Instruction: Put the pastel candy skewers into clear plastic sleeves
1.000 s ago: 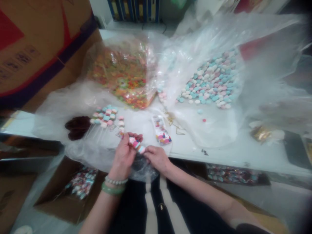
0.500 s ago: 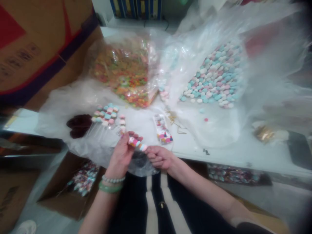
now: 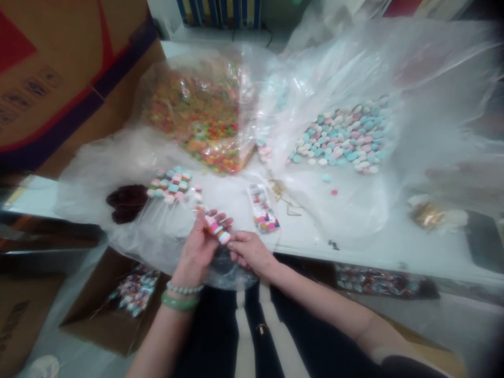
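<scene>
A candy skewer (image 3: 218, 229) of pink, white, blue and orange pieces lies across the fingers of my left hand (image 3: 200, 244), slanting down toward the right. My left thumb rests along it, and the fingers curl loosely around. At its lower end, my right hand (image 3: 248, 251) pinches the tip; the stick itself is hidden by the fingers. Left of my hands, several finished candy skewers (image 3: 171, 184) lie side by side with their sticks toward me. To the right on the table is a printed packet (image 3: 263, 208) with a colourful pattern.
Behind are a clear bag of orange and green candies (image 3: 200, 115) and a plastic bag with pastel candies (image 3: 346, 136). A dark red object (image 3: 126, 203) lies at left. Below the table edge stands a carton (image 3: 106, 299) of wrapped items. Gold ties (image 3: 289, 202) lie mid-table.
My right hand has moved slightly left and up, and the skewer now slopes more steeply between my hands. The plastic over the pastel candies has sagged and covers more of them.
</scene>
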A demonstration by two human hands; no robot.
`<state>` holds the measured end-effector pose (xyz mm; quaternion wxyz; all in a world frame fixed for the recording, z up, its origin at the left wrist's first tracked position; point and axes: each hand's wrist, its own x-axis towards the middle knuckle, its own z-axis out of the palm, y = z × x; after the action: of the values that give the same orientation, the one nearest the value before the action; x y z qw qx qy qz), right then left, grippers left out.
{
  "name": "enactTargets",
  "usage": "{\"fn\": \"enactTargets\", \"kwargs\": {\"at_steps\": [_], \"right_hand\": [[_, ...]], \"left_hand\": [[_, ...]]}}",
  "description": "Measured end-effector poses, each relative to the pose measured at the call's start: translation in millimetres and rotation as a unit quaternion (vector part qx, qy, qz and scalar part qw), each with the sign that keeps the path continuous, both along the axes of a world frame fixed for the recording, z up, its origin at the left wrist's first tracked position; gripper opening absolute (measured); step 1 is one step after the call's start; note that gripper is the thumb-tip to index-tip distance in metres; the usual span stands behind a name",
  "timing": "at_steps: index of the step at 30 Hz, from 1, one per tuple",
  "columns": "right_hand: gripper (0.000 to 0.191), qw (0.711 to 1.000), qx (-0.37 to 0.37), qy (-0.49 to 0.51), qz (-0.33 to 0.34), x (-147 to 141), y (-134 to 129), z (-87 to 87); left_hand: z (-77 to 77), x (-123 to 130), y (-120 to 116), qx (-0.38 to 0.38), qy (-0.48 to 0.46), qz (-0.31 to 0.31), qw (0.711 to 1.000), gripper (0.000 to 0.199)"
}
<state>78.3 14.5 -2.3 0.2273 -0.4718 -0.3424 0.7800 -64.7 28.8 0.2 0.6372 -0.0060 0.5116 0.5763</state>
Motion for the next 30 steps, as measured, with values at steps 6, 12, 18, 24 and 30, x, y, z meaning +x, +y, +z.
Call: {"fn": "enactTargets", "kwargs": {"at_steps": [6,12,18,24,30], "right_hand": [[0.009,0.999,0.046,0.01,0.011,4.1,0.4,-4.4],[0.017,0.995,-0.049,0.083,-0.035,-0.5,-0.8,-13.0],[0.01,0.991,0.113,-0.071,-0.008,-1.8,0.7,-11.8],[0.017,0.901,0.338,-0.263,0.067,1.1,-0.1,-18.8],[0.009,0.981,0.158,-0.107,0.026,-1.5,3.2,-14.3]], "left_hand": [[7.3,-15.9,3.8,0.023,0.017,0.06,0.998,0.009],[8.1,-14.8,8.0,0.067,-0.03,0.095,0.993,0.014],[4.2,-8.0,10.3,0.046,0.038,0.131,0.99,0.014],[0.9,2.9,5.6,0.067,0.091,0.1,0.989,0.009],[-4.8,3.7,4.0,0.063,0.086,0.075,0.991,0.012]]}}
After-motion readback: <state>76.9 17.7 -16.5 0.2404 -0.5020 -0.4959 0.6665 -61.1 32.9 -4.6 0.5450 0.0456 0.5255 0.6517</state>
